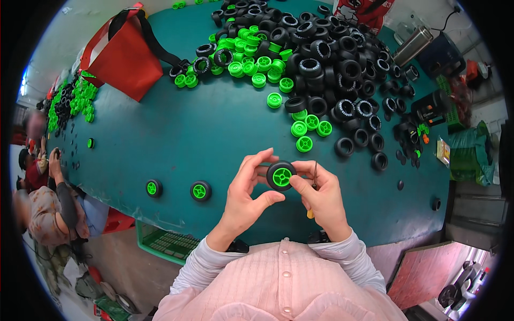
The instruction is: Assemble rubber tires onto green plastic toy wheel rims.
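A small toy wheel (281,176), a black tyre around a green spoked rim, is held upright above the near part of the table. My right hand (323,195) pinches its right side, with the thumb on the front. Tucked in the same hand is a thin tool with a dark shaft and a yellow handle (310,214). On the wheel's other side my left hand (243,195) is open, thumb and fingers apart; some fingertips pass close behind the tyre, and contact is unclear. Two fitted wheels, one (201,191) nearer and another (153,188) farther left, lie on the table.
Loose black tyres (350,69) and green rims (304,144) heap up across the far side of the green table (144,134). A red bag (126,67) stands far left, a metal flask (413,45) far right. Other people (51,208) sit along the left edge.
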The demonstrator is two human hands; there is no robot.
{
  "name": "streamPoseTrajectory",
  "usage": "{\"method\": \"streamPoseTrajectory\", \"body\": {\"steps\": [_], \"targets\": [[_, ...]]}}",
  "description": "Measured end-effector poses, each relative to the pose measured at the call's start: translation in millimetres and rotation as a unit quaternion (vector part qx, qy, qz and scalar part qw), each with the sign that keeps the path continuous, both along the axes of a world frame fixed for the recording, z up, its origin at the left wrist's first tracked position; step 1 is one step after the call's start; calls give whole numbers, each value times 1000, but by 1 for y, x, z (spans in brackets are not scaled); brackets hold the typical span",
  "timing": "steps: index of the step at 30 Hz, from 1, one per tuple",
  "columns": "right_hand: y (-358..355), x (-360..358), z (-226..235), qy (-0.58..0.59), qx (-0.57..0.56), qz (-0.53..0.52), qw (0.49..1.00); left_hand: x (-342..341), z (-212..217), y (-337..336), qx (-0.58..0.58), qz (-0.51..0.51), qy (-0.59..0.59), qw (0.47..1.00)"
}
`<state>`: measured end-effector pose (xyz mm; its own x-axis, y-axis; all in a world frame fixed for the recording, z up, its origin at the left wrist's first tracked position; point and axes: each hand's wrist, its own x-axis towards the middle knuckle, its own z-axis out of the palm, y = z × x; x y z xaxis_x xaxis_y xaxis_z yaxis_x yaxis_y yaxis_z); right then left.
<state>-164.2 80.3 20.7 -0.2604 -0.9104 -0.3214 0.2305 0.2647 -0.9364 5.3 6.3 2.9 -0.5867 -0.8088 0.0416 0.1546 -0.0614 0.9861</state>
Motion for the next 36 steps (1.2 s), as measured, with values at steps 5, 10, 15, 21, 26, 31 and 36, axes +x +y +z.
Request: {"method": "streamPoseTrajectory", "body": {"steps": [5,10,15,21,26,31,36], "targets": [[3,6,-4,42,-37,9,998,6,-3,1,101,-4,-17,995],[11,18,-19,152,-101,16,983,4,-5,7,92,25,-13,995],[8,19,-16,242,-94,37,965,39,-3,6,-100,138,-161,972],[-3,-28,-40,451,-45,-73,888,143,-15,-1,-354,398,-389,751],[-25,-44,-55,563,-46,-34,825,169,-47,21,-330,369,-474,728],[-39,-44,-61,572,-34,-1,820,136,-25,9,-384,384,-425,724],[-17,-47,-48,449,-22,42,892,26,17,-48,-371,178,-317,854]]}}
